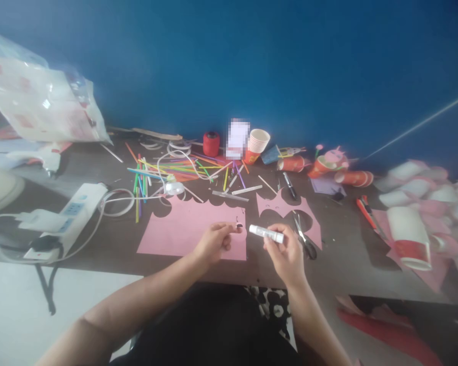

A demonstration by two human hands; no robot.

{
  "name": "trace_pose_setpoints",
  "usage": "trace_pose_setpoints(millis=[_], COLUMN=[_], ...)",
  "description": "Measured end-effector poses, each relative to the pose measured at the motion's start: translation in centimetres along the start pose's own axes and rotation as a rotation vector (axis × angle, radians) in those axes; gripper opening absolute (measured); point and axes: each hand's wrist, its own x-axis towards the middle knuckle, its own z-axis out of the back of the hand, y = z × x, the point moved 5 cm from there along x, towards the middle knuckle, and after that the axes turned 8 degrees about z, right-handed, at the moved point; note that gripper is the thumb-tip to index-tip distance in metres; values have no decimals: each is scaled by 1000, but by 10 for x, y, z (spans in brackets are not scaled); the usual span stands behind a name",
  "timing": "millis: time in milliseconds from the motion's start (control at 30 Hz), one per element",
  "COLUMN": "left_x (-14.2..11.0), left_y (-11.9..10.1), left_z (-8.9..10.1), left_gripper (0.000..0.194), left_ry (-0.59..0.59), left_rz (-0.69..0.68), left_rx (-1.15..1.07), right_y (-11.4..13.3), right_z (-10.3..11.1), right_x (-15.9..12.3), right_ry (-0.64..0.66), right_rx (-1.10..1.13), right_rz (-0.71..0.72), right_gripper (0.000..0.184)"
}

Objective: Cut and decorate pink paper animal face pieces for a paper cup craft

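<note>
Between the thumb and fingers of my right hand point(290, 254) is a white tube point(266, 234) that looks like a glue stick, tilted slightly and pointing left. My left hand point(217, 243) is closed, its index finger extended toward a small black-and-white piece point(239, 225) at the fingertip; what the piece is cannot be made out. Under the left hand lies a pink paper sheet point(175, 231) with scalloped cutouts along its far edge. Beyond the right hand are a second cut pink sheet point(311, 216) and black-handled scissors point(309, 249).
A white power strip point(74, 208) with cables lies left, near a glue gun point(49, 157). Colourful sticks point(183, 168) spread across the back. Stacked paper cups point(257, 145), a black marker point(289, 185), a red cutter point(366, 211) and a pile of white cups point(408, 229) are farther right.
</note>
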Motion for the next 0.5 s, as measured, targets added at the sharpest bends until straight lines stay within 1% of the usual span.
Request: trace_pose_setpoints(millis=[167, 300, 367, 500], left_x=[-2, -3, -2, -2], left_y=[3, 5, 6, 9], left_z=[-7, -9, -8, -8], left_gripper=[27, 26, 26, 28], left_ry=[18, 7, 13, 33], left_rz=[-63, -85, -88, -99], left_rx=[80, 142, 156, 176], right_y=[3, 16, 20, 19], right_z=[-8, -10, -12, -16], right_x=[-7, -5, -3, 0], right_ry=[22, -11, -4, 29], right_rx=[-82, -171, -213, -236], right_rz=[53, 190, 235, 225], right_gripper=[13, 13, 13, 12])
